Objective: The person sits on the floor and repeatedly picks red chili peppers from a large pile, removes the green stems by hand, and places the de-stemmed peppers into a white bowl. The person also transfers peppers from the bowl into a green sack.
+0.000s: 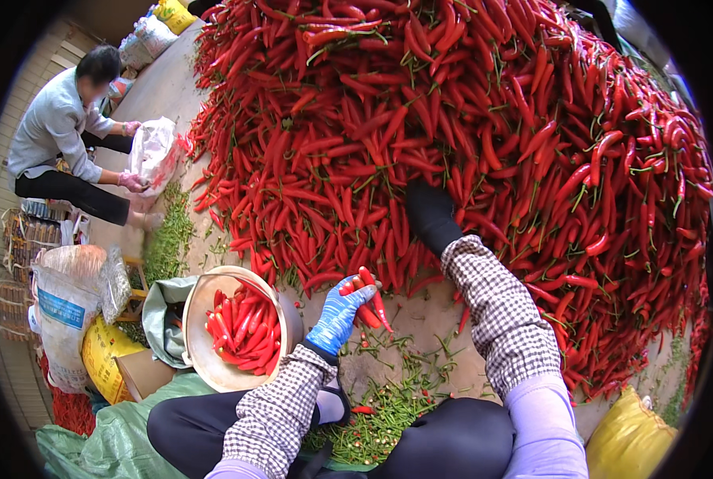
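My left hand [339, 312], in a blue glove, is closed around a few red chili peppers [382, 311], their tips pointing down. It is above the floor between the bucket and the pile. My right hand [431, 209], in a black glove, reaches into the lower front of a large heap of red chili peppers [344, 155]. Its fingertips are hidden among the pods, so I cannot see what they grip. Left of my left hand stands a pale plastic bucket [197, 354], partly filled with stemless red chilies [253, 332].
Green chili stems [386, 413] litter the floor between my legs. A green woven sack [122, 425] lies at left, near a white sack [63, 323] and a yellow sack [104, 350]. Another yellow sack [629, 440] sits at right. A seated co-worker [63, 138] holds a white bag [152, 143].
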{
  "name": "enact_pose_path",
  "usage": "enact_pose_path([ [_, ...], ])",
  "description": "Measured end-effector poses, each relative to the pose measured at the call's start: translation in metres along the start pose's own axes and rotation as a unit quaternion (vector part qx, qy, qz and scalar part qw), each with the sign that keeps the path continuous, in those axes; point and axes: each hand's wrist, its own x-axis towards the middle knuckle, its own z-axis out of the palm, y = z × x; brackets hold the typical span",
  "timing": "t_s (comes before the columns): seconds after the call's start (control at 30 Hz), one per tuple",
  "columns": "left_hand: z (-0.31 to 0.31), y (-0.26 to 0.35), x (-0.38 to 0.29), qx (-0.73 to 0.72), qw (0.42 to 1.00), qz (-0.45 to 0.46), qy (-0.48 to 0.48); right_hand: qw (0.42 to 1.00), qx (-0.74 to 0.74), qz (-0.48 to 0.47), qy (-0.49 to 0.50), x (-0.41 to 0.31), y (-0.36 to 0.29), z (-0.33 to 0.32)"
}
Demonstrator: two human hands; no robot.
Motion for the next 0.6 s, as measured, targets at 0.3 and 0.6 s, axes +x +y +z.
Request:
enact_pose_path([
  [0.3, 0.039, 0.006, 0.006, 0.023, 0.994, 0.026, -0.108, 0.785, 0.604, 0.131, -0.043, -0.113, -0.021, -0.04],
  [0.6, 0.001, 0.169, -0.077, 0.416, 0.874, -0.042, -0.247, 0.63, 0.709, 0.313, -0.053, -0.218, 0.018, -0.023],
])
